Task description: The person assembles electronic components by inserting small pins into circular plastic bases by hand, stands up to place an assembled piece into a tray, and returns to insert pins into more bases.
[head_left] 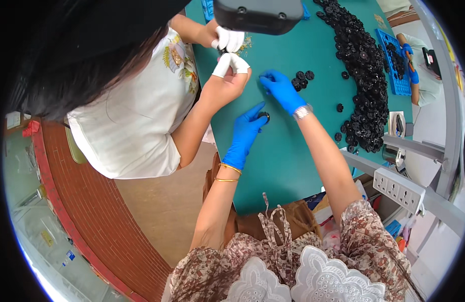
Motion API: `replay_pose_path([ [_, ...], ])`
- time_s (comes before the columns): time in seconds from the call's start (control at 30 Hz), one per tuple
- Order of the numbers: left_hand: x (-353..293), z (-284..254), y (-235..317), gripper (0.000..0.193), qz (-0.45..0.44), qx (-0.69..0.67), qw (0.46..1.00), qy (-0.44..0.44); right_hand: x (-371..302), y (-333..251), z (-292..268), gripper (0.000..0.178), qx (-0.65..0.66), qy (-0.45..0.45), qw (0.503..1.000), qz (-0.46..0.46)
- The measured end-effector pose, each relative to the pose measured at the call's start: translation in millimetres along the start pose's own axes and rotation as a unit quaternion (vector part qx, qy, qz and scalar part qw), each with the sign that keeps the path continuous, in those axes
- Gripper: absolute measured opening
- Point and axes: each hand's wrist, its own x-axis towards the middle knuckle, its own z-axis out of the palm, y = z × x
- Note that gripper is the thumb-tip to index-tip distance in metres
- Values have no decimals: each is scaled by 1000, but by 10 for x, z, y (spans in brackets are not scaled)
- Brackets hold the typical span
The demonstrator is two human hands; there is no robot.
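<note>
My left hand (pixel 244 132), in a blue glove, grips a small round black part (pixel 263 116) between thumb and fingers, just above the green table (pixel 273 173). Ahead and slightly to the right is my right hand (pixel 284 91), also blue-gloved. Its fingers point left and are bent together; whatever lies between them, if anything, is hidden. Beside my right hand's knuckles sits a little group of round black parts (pixel 300 81). A long heap of similar black parts (pixel 364 75) runs along the table's right side.
At left, a person in a white top (pixel 137 110) works a small dark piece with white-covered fingers, near scattered small brass-coloured pieces (pixel 246 44). Far right, another person's blue-gloved hands are at a blue tray (pixel 395 83). A power strip (pixel 399 190) sits on the metal rail.
</note>
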Motion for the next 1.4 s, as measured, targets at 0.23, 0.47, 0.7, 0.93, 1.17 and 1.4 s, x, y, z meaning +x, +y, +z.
replay_pose_path([
  [0.23, 50, 210, 185, 30, -13, -39, 999, -2, -699, -130, -382, 21, 388, -48, 902, 181],
  [0.47, 39, 418, 329, 24, -46, -45, 998, -9, -882, -132, -553, 22, 276, -12, 951, 137],
  [0.7, 74, 510, 315, 17, -97, -121, 986, -64, -973, -73, -633, 24, 312, 11, 938, 151],
  [0.93, 122, 515, 202, 16, -107, -181, 974, -86, -994, -58, -626, 23, 304, 22, 938, 163],
  [1.17, 133, 510, 197, 15, -102, -158, 981, -53, -956, -43, -613, 20, 302, 5, 941, 153],
  [1.4, 110, 500, 203, 15, -96, -141, 983, -61, -949, -19, -610, 19, 308, -14, 939, 156],
])
